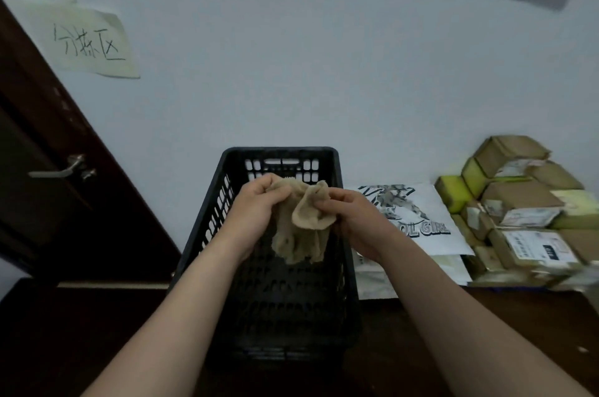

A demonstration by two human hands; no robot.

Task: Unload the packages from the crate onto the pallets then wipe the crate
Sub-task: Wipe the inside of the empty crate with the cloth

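Observation:
A black slotted plastic crate (207, 234) stands on the dark floor against the white wall, and I see nothing lying inside it. Above its open top both my hands hold a crumpled beige cloth (299, 234). My left hand (256, 205) grips the cloth's upper left edge. My right hand (353, 221) pinches its upper right part, and the rest of the cloth hangs down into the crate. Cardboard packages (522, 202) lie piled at the right.
A white printed mailer bag (418, 218) lies between the crate and the cardboard pile. A dark wooden door with a metal handle (61, 169) stands at the left. A handwritten paper sign (87, 43) is stuck on the wall.

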